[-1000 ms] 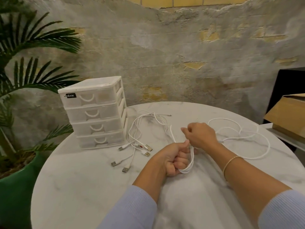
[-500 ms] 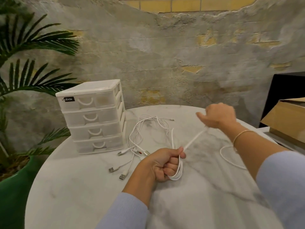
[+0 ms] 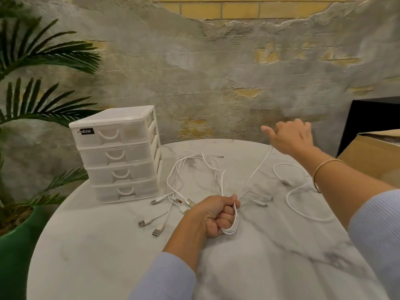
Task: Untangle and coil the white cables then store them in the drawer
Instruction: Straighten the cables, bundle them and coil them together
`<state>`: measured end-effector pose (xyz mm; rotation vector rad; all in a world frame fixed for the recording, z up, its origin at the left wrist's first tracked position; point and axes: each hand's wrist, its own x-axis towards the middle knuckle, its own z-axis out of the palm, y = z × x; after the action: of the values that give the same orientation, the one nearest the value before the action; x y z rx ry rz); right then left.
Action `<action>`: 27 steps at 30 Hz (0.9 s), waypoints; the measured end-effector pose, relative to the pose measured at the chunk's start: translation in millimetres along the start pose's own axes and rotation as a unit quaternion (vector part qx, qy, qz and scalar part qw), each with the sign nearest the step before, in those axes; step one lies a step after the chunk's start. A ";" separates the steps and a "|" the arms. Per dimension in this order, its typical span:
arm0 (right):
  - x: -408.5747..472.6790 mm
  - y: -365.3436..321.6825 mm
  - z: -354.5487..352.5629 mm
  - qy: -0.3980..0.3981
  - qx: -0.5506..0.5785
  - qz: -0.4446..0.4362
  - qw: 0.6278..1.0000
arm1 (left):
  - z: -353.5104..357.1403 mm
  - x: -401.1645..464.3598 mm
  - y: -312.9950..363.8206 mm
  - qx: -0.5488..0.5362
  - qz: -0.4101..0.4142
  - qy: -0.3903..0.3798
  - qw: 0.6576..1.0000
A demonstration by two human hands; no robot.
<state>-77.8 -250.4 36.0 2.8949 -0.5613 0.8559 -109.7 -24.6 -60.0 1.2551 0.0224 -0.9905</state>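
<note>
1. Left hand (image 3: pixel 213 215) is balled into a fist near the middle of the round marble table (image 3: pixel 270 267), fingers curled tight round a small coil (image 3: pixel 232 226) of white cable that loops out below the knuckles.
2. From that fist a taut stretch of cable (image 3: pixel 255 172) runs up and away to the right hand (image 3: pixel 290 137), which is lifted above the far right part of the tabletop. The strand meets the underside of that hand, thumb stuck out sideways, fingers bent, but the actual grip is hidden, so I can't tell how it's holding it.
3. The rest of that cable lies slack in loops (image 3: pixel 303 204) on the right side of the tabletop, under the right forearm.
4. A tangle of other white cables (image 3: pixel 190 167) sits just left of the fist, towards the far edge, with USB plugs (image 3: pixel 149 226) fanned out towards the near left.
5. The white four-drawer box (image 3: pixel 116 152) stands at the far left edge of the table, all drawers closed, cables just beside it.
6. Off the table: a palm plant (image 3: pixel 32 100) in a green pot on the left, a cardboard box (image 3: pixel 372 154) on the right.
</note>
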 end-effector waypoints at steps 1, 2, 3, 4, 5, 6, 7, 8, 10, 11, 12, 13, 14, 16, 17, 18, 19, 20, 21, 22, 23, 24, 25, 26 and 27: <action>-1.0 -0.7 -1.0 -0.018 -0.009 -0.005 1.000 | -0.6 0.7 -0.2 -0.005 0.000 0.000 1.000; -2.2 -0.1 -2.3 -0.036 -0.022 -0.011 0.999 | -0.9 0.9 -0.3 -0.010 -0.002 -0.001 1.000; -3.6 1.6 -3.3 -0.053 -0.036 -0.015 0.998 | -1.4 1.1 -0.4 -0.015 -0.004 -0.003 1.000; -5.4 4.0 -4.3 -0.068 -0.050 -0.017 0.996 | -1.6 0.9 -0.2 -0.018 -0.004 -0.003 1.000; -7.6 6.9 -4.9 -0.080 -0.061 -0.018 0.995 | -2.5 1.2 -0.2 -0.023 0.002 0.000 1.000; -9.9 9.9 -5.3 -0.087 -0.068 -0.020 0.994 | -3.3 1.3 -0.2 -0.032 0.013 0.005 0.999; -12.8 12.1 -6.2 -0.094 -0.071 -0.021 0.993 | -4.2 1.7 0.0 -0.045 0.024 0.009 0.999; -15.9 13.9 -7.7 -0.103 -0.070 -0.023 0.992 | -4.2 1.9 0.2 -0.059 0.033 0.010 0.998; -21.3 15.6 -11.4 -0.130 -0.058 -0.028 0.989 | -3.4 1.8 0.6 -0.090 0.042 0.009 0.995; -24.1 15.8 -13.3 -0.154 -0.050 -0.030 0.986 | -2.9 1.6 0.6 -0.106 0.044 0.009 0.993; -27.6 16.1 -15.7 -0.183 -0.051 -0.031 0.981 | -2.1 0.7 0.4 -0.123 0.043 0.008 0.991; -31.8 16.1 -17.5 -0.212 -0.067 -0.031 0.974 | -1.2 -0.2 -0.1 -0.140 0.042 0.004 0.989; -35.7 16.2 -18.3 -0.234 -0.100 -0.034 0.966 | -0.4 -1.1 -0.8 -0.158 0.042 -0.002 0.987; -45.9 14.5 -19.1 -0.245 -0.183 -0.047 0.951 | -1.3 -0.8 -2.1 -0.197 0.042 -0.014 0.979; -53.0 11.5 -17.7 -0.227 -0.193 -0.061 0.953 | -2.4 -0.3 -2.5 -0.215 0.043 -0.018 0.975; -61.6 6.5 -15.6 -0.201 -0.161 -0.084 0.963 | -3.1 -0.4 -2.5 -0.231 0.045 -0.023 0.972; -72.5 -0.9 -12.0 -0.186 -0.086 -0.112 0.972 | -3.5 -0.8 -2.5 -0.247 0.049 -0.030 0.967; -86.8 -11.2 -9.0 -0.193 0.016 -0.139 0.971 | -2.9 -1.7 -2.6 -0.265 0.054 -0.037 0.962; -103.0 -23.2 -5.8 -0.221 0.113 -0.159 0.956 | -2.2 -2.1 -2.6 -0.283 0.064 -0.039 0.956; -120.4 -35.2 -2.6 -0.260 0.176 -0.166 0.935 | -1.2 -2.7 -2.5 -0.304 0.073 -0.037 0.949; -136.2 -45.1 -0.2 -0.292 0.212 -0.168 0.917 | -0.8 -2.9 -2.6 -0.326 0.083 -0.031 0.941; -147.7 -51.2 1.8 -0.304 0.235 -0.166 0.908 | -0.6 -2.9 -2.7 -0.344 0.094 -0.025 0.934; -154.5 -53.6 2.9 -0.298 0.253 -0.162 0.906 | -1.3 -2.4 -3.1 -0.355 0.106 -0.019 0.929; -157.9 -53.6 3.2 -0.285 0.266 -0.162 0.906 | -1.9 -2.2 -3.7 -0.361 0.119 -0.014 0.925; -159.2 -52.1 2.6 -0.281 0.274 -0.167 0.904 | -3.0 -1.6 -4.3 -0.365 0.130 -0.011 0.922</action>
<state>-181.4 -150.7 -50.0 3.6004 0.2156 0.1147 -111.9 -21.1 -63.7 0.5393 0.1864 -0.6640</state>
